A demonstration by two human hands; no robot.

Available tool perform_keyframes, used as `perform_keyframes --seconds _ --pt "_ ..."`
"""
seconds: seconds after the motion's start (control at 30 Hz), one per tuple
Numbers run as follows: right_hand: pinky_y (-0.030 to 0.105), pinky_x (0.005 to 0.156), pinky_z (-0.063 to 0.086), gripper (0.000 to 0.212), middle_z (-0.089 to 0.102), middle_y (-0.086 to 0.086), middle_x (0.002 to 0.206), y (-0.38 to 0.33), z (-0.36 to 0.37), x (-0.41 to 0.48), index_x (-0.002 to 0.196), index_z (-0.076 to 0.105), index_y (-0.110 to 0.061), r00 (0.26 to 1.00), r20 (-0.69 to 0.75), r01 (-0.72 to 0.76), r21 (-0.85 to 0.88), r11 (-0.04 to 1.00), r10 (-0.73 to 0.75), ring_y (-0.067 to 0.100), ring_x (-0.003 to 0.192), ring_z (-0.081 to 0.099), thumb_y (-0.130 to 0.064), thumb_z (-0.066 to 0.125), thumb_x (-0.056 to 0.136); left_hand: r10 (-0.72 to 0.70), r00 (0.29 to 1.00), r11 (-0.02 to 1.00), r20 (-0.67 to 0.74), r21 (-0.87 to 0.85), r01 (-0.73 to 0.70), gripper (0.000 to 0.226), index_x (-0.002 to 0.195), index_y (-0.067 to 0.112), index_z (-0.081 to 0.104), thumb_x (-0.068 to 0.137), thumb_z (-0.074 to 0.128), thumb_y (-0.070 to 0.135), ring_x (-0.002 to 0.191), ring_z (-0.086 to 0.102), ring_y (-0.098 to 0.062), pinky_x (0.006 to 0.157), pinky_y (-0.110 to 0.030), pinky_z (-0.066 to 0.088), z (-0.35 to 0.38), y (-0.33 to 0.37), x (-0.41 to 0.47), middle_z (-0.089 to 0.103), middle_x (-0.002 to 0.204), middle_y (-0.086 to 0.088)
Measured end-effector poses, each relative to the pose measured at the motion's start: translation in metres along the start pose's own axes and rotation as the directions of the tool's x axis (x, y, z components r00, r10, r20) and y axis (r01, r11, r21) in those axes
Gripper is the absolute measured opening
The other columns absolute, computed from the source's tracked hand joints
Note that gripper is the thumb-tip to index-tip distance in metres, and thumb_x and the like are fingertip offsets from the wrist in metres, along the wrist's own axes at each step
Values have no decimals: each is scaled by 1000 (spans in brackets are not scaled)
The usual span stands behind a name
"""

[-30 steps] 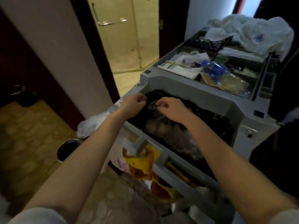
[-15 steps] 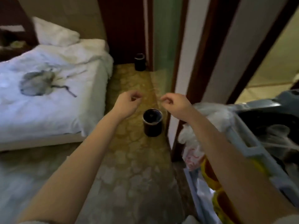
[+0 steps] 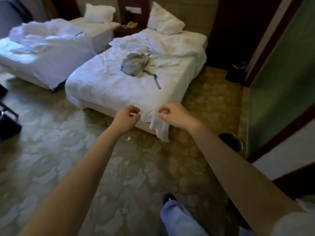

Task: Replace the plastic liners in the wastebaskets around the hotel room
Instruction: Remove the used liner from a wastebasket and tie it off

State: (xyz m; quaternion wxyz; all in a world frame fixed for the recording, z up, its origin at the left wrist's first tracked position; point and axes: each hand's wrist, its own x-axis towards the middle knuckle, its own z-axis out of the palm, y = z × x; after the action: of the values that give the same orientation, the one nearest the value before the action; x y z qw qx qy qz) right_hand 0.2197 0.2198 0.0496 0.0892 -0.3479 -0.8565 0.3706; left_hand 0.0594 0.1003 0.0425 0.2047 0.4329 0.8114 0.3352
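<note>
A dark round wastebasket [image 3: 233, 142] stands on the patterned carpet at the right, partly hidden behind my right forearm. A second dark wastebasket [image 3: 237, 71] sits farther off beside the dark wall past the bed. My left hand [image 3: 127, 119] and my right hand [image 3: 173, 114] are held out side by side in front of the near bed's corner. On both, the fingers are curled with the thumb against the fingertips. I see no liner or anything else between them.
Ahead is the near bed [image 3: 119, 86] with rumpled white sheets and a grey garment [image 3: 136, 65]; a second bed [image 3: 42, 48] lies to the left. A dark object [image 3: 7, 124] stands at the left edge, a green glass panel [image 3: 281, 82] at the right. A small white scrap [image 3: 129, 138] lies on the carpet.
My view has swung left from the housekeeping cart into the bedroom. Both hands left the cart's black bag and stay raised with curled fingers. The near wastebasket now lies at my right.
</note>
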Motion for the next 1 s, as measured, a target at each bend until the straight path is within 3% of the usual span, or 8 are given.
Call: perform_keyframes --seconds 0.27,0.4,0.5,0.6,0.73,0.83,1.0 --pt "29 87 47 25 63 3 117 -59 26 166 116 65 -18 942 246 248 -63 967 -226 19 103 58 -24 52 96 -237 946 971 -220 -27 237 29 120 8 61 93 56 16 97 59 -19 78 -26 42 -82 -56 94 64 109 -5" --pt "27 84 45 27 63 4 118 -107 64 235 118 65 -16 859 386 385 -57 921 -335 19 103 57 -24 53 96 -349 880 935 -323 -57 350 29 121 9 61 94 56 19 94 57 -15 77 -27 42 -125 -94 109 62 110 -4" --pt "33 90 49 28 64 3 114 -145 103 278 119 65 -16 788 485 460 -53 887 -379 19 101 59 -26 54 95 -446 815 888 -371 -70 454 29 120 11 61 94 56 22 93 55 -11 74 -25 41 -161 -138 111 62 114 -1" --pt "30 86 50 28 65 0 113 -184 151 318 117 64 -20 736 540 514 -52 856 -409 15 94 59 -31 55 94 -530 733 836 -426 -122 535 28 119 11 62 93 57 22 96 57 -15 77 -28 44 -198 -185 109 63 117 -4" --pt "32 90 52 30 60 -2 111 -245 209 370 122 61 -19 671 594 563 -17 827 -444 15 96 58 -32 53 96 -555 684 817 -473 -157 555 27 118 9 62 94 56 20 96 57 -17 81 -29 45 -253 -247 128 63 114 -6" --pt "32 87 52 28 57 -4 104 -296 252 411 121 61 -19 676 575 564 -1 825 -462 15 92 58 -31 54 97 -559 660 817 -503 -198 541 26 117 10 62 94 56 19 92 55 -14 75 -26 41 -304 -298 153 63 113 -6" --pt "31 88 52 28 60 -1 108 -361 311 476 121 61 -19 669 597 569 -29 822 -442 15 92 59 -30 55 96 -556 687 823 -467 -190 536 29 120 12 60 94 56 24 97 55 -13 81 -27 44 -375 -375 190 61 118 -3"
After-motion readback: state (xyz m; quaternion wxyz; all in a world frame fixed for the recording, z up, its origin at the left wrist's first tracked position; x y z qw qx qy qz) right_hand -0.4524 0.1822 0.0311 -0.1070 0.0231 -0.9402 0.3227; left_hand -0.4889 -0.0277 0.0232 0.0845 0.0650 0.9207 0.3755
